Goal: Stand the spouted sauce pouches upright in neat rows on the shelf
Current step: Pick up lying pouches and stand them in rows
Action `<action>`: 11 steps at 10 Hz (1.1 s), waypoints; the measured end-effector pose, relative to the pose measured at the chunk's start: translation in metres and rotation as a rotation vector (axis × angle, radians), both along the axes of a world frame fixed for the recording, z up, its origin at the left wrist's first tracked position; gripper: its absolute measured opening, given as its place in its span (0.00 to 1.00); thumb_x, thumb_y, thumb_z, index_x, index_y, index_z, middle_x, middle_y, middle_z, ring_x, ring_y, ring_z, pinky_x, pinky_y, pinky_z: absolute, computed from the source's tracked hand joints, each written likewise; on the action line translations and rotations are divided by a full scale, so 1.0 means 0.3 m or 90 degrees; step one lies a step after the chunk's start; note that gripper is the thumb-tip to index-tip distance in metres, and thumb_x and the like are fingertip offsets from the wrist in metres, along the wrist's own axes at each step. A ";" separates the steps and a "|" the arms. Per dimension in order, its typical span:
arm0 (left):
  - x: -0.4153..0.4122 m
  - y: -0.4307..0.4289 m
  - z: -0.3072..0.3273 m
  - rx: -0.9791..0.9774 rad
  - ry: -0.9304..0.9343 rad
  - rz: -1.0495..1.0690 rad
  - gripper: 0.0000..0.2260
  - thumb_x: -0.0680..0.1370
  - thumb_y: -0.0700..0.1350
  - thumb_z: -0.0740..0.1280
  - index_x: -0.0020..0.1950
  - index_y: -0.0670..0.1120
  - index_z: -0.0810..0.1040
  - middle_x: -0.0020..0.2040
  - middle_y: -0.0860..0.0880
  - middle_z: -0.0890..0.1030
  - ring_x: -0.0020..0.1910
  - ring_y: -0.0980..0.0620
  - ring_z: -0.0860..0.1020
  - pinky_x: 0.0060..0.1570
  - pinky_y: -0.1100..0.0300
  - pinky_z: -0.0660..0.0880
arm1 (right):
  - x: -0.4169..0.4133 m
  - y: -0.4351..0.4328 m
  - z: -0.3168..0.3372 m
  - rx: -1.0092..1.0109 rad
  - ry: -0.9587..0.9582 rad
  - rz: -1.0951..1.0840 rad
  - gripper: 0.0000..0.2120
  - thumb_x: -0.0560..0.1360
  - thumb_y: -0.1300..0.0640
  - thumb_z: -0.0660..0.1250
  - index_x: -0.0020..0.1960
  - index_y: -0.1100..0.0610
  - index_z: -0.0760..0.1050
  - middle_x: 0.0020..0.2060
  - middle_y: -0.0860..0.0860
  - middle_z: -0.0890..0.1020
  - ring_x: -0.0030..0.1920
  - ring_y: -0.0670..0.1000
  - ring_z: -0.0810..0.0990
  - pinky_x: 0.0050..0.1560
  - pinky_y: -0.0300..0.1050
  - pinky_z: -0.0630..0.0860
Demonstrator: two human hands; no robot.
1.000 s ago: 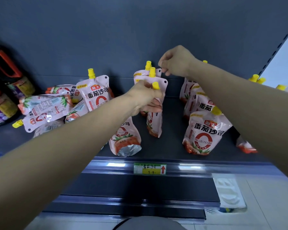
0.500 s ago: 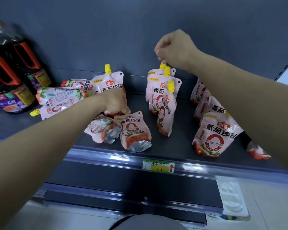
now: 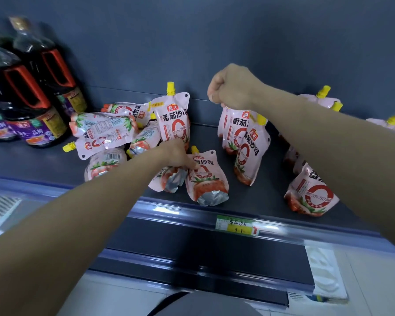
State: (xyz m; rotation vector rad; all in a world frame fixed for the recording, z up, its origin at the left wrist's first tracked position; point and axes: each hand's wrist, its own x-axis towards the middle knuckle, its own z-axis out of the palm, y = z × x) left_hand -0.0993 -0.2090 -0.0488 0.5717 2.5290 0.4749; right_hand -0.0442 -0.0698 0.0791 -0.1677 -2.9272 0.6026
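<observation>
Left grip point(image 3: 176, 156) dropped toward shelf point(image 3: 260, 201) front edge, curling onto toppled pouch point(image 3: 168, 181) to raise it; right grip point(image 3: 233, 87) pinches standing pouch point(image 3: 232, 127) top mid-shelf, steadying the row.

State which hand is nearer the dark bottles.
Left. The left hand grips a fallen pouch right of the bottles; the right hand is farther right, pinching the top of a standing pouch.
</observation>
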 end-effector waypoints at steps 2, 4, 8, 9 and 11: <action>-0.043 -0.032 0.032 0.091 0.098 0.104 0.16 0.71 0.47 0.72 0.51 0.36 0.79 0.48 0.41 0.81 0.48 0.43 0.79 0.44 0.55 0.74 | -0.006 -0.004 -0.044 0.037 -0.090 -0.022 0.12 0.74 0.62 0.65 0.56 0.60 0.80 0.53 0.57 0.83 0.54 0.57 0.81 0.55 0.46 0.77; -0.095 -0.094 0.101 0.266 0.285 0.261 0.19 0.73 0.45 0.71 0.58 0.38 0.71 0.55 0.41 0.79 0.53 0.41 0.78 0.46 0.54 0.72 | -0.015 -0.043 -0.182 0.085 -0.276 0.003 0.16 0.75 0.56 0.67 0.60 0.61 0.77 0.56 0.59 0.81 0.57 0.59 0.79 0.49 0.45 0.75; -0.092 -0.206 0.097 0.083 0.228 0.133 0.14 0.73 0.43 0.69 0.54 0.35 0.76 0.53 0.38 0.80 0.51 0.40 0.77 0.43 0.56 0.70 | -0.087 -0.069 -0.341 0.113 -0.453 0.008 0.28 0.75 0.45 0.66 0.69 0.58 0.68 0.66 0.53 0.73 0.62 0.54 0.74 0.57 0.44 0.74; -0.107 -0.230 0.100 0.073 0.229 0.118 0.17 0.72 0.43 0.71 0.57 0.38 0.74 0.55 0.40 0.78 0.50 0.43 0.75 0.46 0.55 0.71 | -0.118 -0.068 -0.362 0.130 -0.453 -0.007 0.17 0.74 0.46 0.68 0.51 0.60 0.76 0.48 0.53 0.78 0.41 0.50 0.76 0.35 0.40 0.72; -0.130 -0.264 0.089 -0.007 0.186 0.056 0.19 0.70 0.45 0.73 0.57 0.39 0.75 0.54 0.40 0.80 0.54 0.41 0.77 0.48 0.54 0.73 | -0.149 -0.081 -0.338 0.170 -0.412 -0.059 0.14 0.74 0.54 0.69 0.35 0.61 0.72 0.32 0.53 0.73 0.31 0.51 0.73 0.27 0.39 0.69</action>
